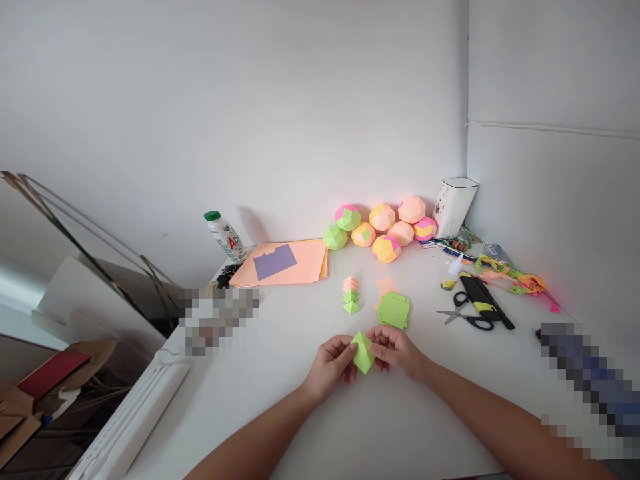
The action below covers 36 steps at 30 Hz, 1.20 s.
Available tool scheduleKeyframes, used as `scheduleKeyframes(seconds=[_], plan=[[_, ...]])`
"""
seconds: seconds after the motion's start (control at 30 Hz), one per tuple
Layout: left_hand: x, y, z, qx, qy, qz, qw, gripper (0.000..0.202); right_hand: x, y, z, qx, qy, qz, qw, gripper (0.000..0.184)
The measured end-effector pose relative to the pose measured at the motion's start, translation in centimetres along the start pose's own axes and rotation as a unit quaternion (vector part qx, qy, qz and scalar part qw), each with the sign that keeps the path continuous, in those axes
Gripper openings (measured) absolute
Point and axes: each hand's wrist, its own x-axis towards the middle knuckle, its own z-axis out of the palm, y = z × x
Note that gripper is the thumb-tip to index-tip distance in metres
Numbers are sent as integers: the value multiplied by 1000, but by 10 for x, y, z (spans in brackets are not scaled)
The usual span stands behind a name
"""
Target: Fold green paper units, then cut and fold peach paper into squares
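Note:
A folded green paper piece is held between both hands just above the white table. My left hand pinches its left side with closed fingers. My right hand pinches its right side, fingers also closed. Just beyond the hands lies a stack of green paper squares on some peach squares. A small stack of folded green and peach units stands to the left of those squares.
Several multicoloured paper balls sit against the back wall. Peach sheets with a purple piece lie at back left beside a small bottle. Scissors, a black-and-yellow tool and a white box are at right.

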Motion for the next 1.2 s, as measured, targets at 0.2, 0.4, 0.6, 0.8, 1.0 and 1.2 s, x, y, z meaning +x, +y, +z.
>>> scheduleKeyframes(seconds=[0.2,0.4,0.6,0.8,1.0,1.2], plan=[[-1,2,2,-29,14,20,999,41,0,5,-1,5,21,-4,1000,37],[-4,4,3,-3,-44,4,999,41,-1,5,-1,-15,2,-21,1000,31],[-2,0,0,6,-13,4,1000,40,-2,8,-1,-32,-3,-9,999,33],[-3,-1,-2,-1,-20,2,1000,38,-1,7,0,-34,8,-23,999,32],[-4,-3,-1,5,-37,-7,999,42,0,7,0,-42,15,-20,999,30],[-3,-4,0,6,-40,-9,999,45,-1,9,2,-41,12,-16,999,28]])
